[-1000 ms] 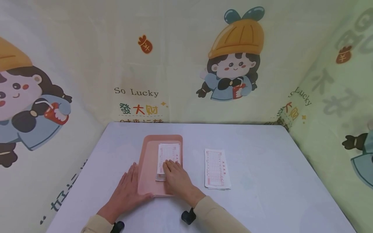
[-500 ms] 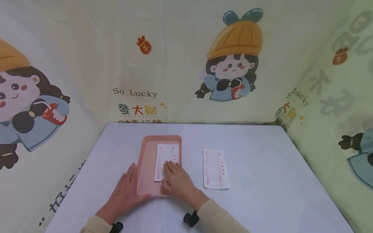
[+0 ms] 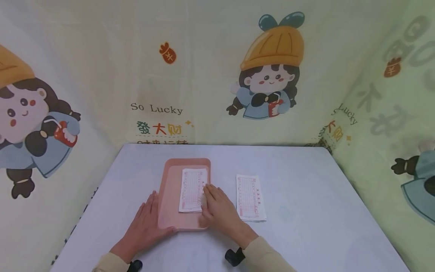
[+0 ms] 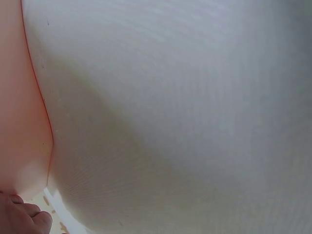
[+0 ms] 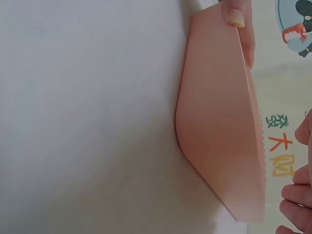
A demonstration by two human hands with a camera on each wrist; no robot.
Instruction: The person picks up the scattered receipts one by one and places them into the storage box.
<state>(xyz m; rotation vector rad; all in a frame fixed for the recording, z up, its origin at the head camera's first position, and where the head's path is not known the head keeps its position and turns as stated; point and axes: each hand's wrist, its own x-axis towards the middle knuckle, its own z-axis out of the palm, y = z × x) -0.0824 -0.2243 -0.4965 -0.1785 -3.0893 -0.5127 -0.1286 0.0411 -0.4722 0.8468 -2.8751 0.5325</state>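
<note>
A pink tray (image 3: 168,196) lies on the white table with a stack of printed paper slips (image 3: 191,189) inside it, toward its right side. My left hand (image 3: 144,224) rests along the tray's left side, fingers straight, its thumb at the near rim. In the right wrist view that thumb (image 5: 235,17) touches the tray's wall (image 5: 217,107). My right hand (image 3: 222,213) is over the tray's right rim, fingertips at the right edge of the slips and thumb by the near right corner. It holds nothing that shows.
A second stack of printed slips (image 3: 250,198) lies on the white table (image 3: 306,204) to the right of the tray, close beside my right hand. Cloth with cartoon figures (image 3: 268,75) hangs behind and at both sides of the table.
My right hand has slid right, off the face of the slips in the tray to their right edge. The stack's near edge now looks even. My left hand has stayed at the tray.
</note>
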